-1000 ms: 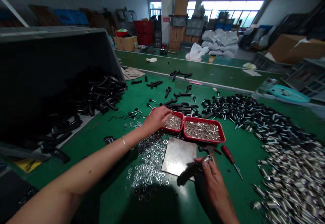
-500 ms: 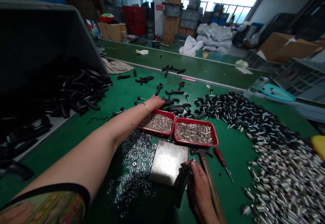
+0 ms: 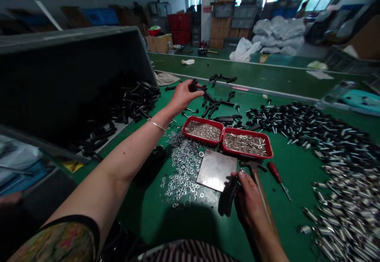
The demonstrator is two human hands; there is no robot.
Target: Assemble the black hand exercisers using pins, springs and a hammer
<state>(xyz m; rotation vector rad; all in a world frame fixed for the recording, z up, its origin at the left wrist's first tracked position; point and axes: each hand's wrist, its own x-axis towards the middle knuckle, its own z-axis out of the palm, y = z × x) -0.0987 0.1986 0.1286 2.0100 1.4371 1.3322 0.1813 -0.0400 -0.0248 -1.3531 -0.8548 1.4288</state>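
My left hand (image 3: 183,95) is stretched out over the far part of the table, thumb and fingers closed on a black plastic handle (image 3: 195,84). Several similar black handles (image 3: 221,101) lie just beyond and to its right. Low on the right, my right hand (image 3: 251,194) grips another black handle (image 3: 228,198), which points down toward me. A small shiny metal bit shows at its thumb tip. This hand is beside a flat steel plate (image 3: 215,170) and over the wooden shaft of a hammer (image 3: 261,190).
Two red trays (image 3: 247,154) hold small metal pins. Loose washers and nuts (image 3: 184,163) spread left of the plate. A red screwdriver (image 3: 275,171), black-headed bolts (image 3: 297,123) and metal sleeves (image 3: 347,214) lie right. A tipped grey crate (image 3: 144,52) of black handles stands left.
My left hand has come up from the black handles behind the trays, now with one in its fingers. The view has swung left. My right hand keeps its handle near the plate.
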